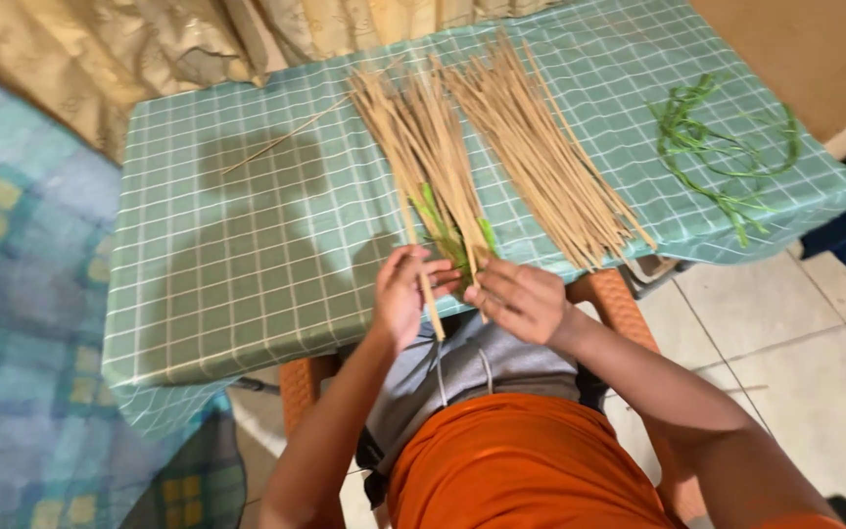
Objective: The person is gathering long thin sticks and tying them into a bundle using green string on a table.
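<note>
Left hand (401, 294) sits at the near edge of the table (227, 255), fingers curled round a single tan strip (427, 294) that runs between thumb and fingers and pokes out below the palm. Right hand (523, 299) lies just beside it, fingers bent and closed over the near ends of the left bundle of strips (423, 147) — the exact pinch is hidden under the knuckles. Between the two hands a few green leaf blades (450, 240) show, tucked among the tan strips and touching them.

The held bundle fans away from the hands toward the far edge of the table. Just to its right lies a second bundle of tan strips (540, 147), thicker, also fanned, its near ends reaching the table edge — not touched by either hand. One loose thin strip (286, 137) lies apart on the left, slanted.

Near the right end of the table, well apart from the hands, a tangle of green strands (727, 147).

The table wears a pale green checked cloth. Behind it, beige curtains (149, 49). The person sits on an orange chair (619, 304); white floor tiles (795, 343) at right, a blue and yellow checked fabric (12, 294) at left.
</note>
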